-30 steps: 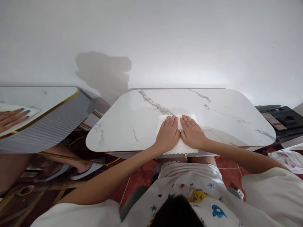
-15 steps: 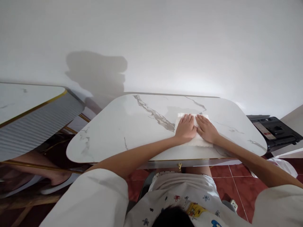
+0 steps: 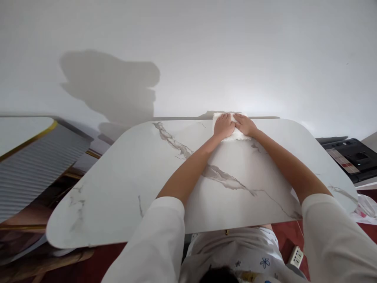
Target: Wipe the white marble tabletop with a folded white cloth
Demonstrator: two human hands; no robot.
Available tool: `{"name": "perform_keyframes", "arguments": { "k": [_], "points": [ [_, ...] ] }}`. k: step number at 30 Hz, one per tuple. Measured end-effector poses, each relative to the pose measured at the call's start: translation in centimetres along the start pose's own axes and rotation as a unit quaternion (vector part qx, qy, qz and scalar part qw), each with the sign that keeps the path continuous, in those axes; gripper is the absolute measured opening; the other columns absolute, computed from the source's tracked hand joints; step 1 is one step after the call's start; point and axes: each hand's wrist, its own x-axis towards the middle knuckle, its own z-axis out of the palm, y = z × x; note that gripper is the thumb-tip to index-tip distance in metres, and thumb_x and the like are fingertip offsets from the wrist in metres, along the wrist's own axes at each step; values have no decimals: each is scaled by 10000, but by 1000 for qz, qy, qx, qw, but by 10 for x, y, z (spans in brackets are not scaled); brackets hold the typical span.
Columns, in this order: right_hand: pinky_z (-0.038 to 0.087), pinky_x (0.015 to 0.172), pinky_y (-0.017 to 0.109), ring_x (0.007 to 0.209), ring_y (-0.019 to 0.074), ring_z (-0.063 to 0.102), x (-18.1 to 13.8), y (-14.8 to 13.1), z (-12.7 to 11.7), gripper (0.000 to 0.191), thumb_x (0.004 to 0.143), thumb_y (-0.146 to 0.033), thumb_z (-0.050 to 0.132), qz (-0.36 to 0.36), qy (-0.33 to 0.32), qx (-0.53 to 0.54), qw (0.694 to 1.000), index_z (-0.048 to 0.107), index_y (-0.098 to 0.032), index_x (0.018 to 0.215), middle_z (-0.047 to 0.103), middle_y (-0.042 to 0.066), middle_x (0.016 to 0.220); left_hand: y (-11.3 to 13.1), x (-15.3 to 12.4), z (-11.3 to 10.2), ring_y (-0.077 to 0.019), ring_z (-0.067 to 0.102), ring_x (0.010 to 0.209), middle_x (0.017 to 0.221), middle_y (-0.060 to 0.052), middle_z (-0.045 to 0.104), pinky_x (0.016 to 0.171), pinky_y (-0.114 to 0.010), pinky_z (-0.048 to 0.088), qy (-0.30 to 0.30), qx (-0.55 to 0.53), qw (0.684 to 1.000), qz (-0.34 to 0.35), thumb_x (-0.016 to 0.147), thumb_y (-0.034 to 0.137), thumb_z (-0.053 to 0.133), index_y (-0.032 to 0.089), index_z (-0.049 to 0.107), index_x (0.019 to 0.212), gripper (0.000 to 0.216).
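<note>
A white folded cloth [image 3: 234,135] lies at the far edge of a white marble-patterned table [image 3: 118,184], close to the wall. My left hand [image 3: 224,125] and my right hand [image 3: 245,124] rest side by side on top of it, palms down, fingers stretched flat and pressed on the cloth. Both arms reach straight across the tabletop in white sleeves. Most of the cloth is hidden under my hands.
A second marble table [image 3: 26,137] with a gold rim and ribbed side stands to the left. A black device [image 3: 350,157] sits at the right by the wall. A white plastic bag [image 3: 365,206] and a red tiled floor show at the lower right.
Both hands have slid the cloth from the near edge of the table across to the far edge by the wall. I have leaned forward. The other person's hand at left is out of view.
</note>
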Motion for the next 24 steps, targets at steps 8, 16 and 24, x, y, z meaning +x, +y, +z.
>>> {"name": "perform_keyframes", "arguments": {
  "k": [8, 16, 24],
  "points": [
    [459, 884, 411, 1060, 299, 598, 32, 8, 0, 393, 919, -355, 347, 72, -27, 10, 997, 642, -212, 1135, 670, 74, 1176, -10, 28, 6, -273, 598, 1029, 1035, -115, 678, 920, -399, 417, 6, -8, 999, -42, 889, 202, 317, 177, 635, 931, 321],
    [402, 997, 444, 1185, 284, 530, 15, 4, 7, 390, 917, -254, 318, -8, 14, -28, 999, 568, -141, 1193, 599, 123, 1284, -8, 11, 5, -266, 490, 1204, 1216, -126, 605, 1029, -409, 355, 9, 9, 1000, 0, 880, 197, 324, 159, 571, 1115, 343],
    [256, 1137, 455, 1377, 281, 328, -48, -28, 5, 527, 925, -280, 284, -40, 8, -41, 998, 425, -54, 1379, 397, 155, 1477, 9, -57, -8, -275, 294, 1388, 1491, -127, 372, 1138, -438, 222, -16, 28, 999, 13, 910, 239, 251, 105, 392, 1385, 513]
  ]
}}
